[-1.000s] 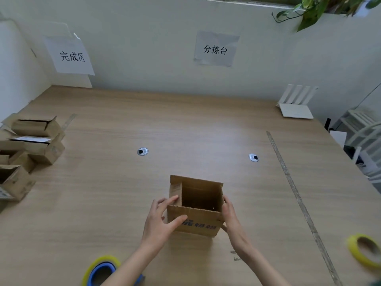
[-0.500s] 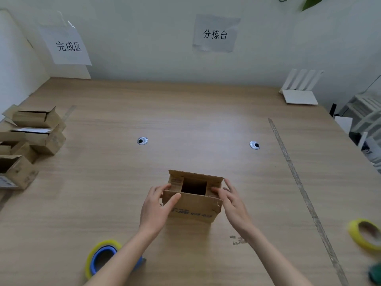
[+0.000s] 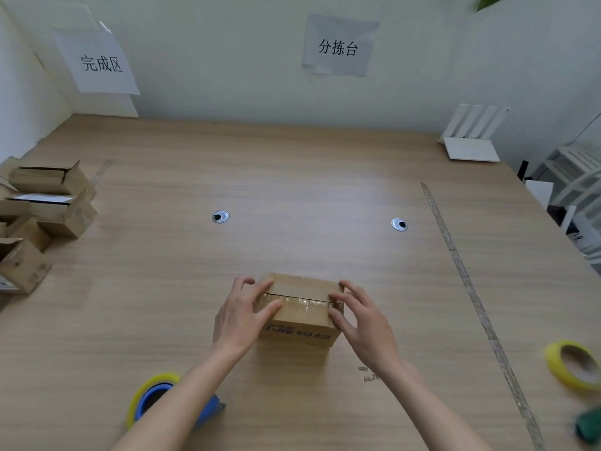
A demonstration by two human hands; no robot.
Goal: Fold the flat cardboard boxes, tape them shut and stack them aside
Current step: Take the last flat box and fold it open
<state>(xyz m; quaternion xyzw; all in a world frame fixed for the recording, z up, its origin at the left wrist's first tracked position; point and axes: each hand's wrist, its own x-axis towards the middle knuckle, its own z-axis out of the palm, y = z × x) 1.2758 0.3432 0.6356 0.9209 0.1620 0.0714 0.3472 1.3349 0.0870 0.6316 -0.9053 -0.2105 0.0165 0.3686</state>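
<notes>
A small brown cardboard box [image 3: 300,302] stands on the wooden table [image 3: 292,190] in front of me, its top flaps folded down and meeting along a middle seam with shiny tape by it. My left hand [image 3: 242,315] presses its fingers on the box's left top edge. My right hand [image 3: 361,315] presses on the right top edge. A tape dispenser with a yellow roll [image 3: 156,397] lies at the near left, partly under my left forearm.
Several folded boxes [image 3: 42,206] are piled at the table's left edge under a paper wall sign. A second yellow tape roll [image 3: 574,364] and a green object [image 3: 590,424] lie at the near right. A tape strip [image 3: 471,294] runs along the table's right side. A white router [image 3: 471,138] sits at the back right.
The box was open with its flaps up; both hands have folded the flaps down and now press on the closed top.
</notes>
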